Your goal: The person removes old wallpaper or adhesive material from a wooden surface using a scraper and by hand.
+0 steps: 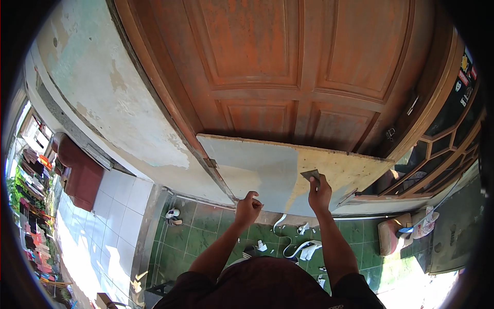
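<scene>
A board [257,162] leans across the lower part of the brown wooden door [252,41]; its left side is grey, its right side bare yellowish wood with grey patches. My right hand [320,195] holds a small flat dark scraper [310,175] against the board, near the border between grey and bare wood. At the board's lower left, my left hand [248,208] has its fingers curled near the edge; whether something small is between them is hard to make out.
Scraps and curled white strips [309,251] lie on the green tiled floor [206,242]. A maroon sofa [80,172] stands at the left, beyond the peeling wall [118,92]. To the right are a lattice window [437,149] and a cushion-like bundle [393,234].
</scene>
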`<action>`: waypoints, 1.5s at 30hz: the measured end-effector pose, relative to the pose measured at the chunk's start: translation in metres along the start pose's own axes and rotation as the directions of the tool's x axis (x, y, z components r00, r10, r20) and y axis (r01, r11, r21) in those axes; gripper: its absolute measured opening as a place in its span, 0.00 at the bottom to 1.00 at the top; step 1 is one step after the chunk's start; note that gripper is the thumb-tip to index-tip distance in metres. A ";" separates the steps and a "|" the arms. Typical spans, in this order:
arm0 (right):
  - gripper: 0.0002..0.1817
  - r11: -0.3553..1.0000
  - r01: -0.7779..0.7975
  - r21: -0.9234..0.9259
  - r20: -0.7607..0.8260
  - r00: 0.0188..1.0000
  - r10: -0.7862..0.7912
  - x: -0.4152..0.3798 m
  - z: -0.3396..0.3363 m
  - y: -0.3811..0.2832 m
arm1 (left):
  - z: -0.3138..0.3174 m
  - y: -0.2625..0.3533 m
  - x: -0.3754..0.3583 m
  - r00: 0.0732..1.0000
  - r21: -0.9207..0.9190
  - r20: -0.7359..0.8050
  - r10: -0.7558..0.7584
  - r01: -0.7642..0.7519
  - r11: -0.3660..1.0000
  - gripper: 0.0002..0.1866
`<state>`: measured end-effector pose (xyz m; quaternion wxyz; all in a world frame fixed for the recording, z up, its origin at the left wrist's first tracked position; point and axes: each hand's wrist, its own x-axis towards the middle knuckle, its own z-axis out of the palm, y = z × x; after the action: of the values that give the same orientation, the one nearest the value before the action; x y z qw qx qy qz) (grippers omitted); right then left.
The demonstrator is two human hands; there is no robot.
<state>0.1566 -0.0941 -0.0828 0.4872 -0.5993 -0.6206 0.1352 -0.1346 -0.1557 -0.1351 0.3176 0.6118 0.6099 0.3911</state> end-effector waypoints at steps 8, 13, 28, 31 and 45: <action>0.10 0.841 0.290 -0.456 0.032 0.950 -0.310 0.064 -0.012 -0.055 | -0.067 0.015 0.019 0.865 0.253 0.401 0.301 -0.421 0.871 0.29; 0.10 0.820 0.317 -0.476 0.079 0.945 -0.319 0.070 -0.022 -0.081 | -0.100 0.097 0.093 0.746 0.336 0.251 0.617 -0.665 0.667 0.34; 0.05 0.738 0.224 -0.637 0.104 0.973 -0.206 0.068 -0.018 -0.079 | -0.105 0.112 0.171 0.757 0.523 0.291 0.585 -0.638 0.565 0.39; 0.05 0.703 0.214 -0.678 0.083 0.973 -0.216 0.072 -0.012 -0.087 | -0.106 0.115 0.174 0.762 0.493 0.292 0.578 -0.638 0.592 0.40; 0.06 0.766 0.279 -0.580 0.017 0.944 -0.331 0.086 -0.019 -0.065 | -0.104 0.118 0.179 0.778 0.500 0.280 0.562 -0.618 0.606 0.42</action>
<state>0.1479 -0.0427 0.0126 0.3253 -0.6144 -0.6997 -0.1649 -0.1748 0.0064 0.0342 0.0024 0.8613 0.4453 0.2447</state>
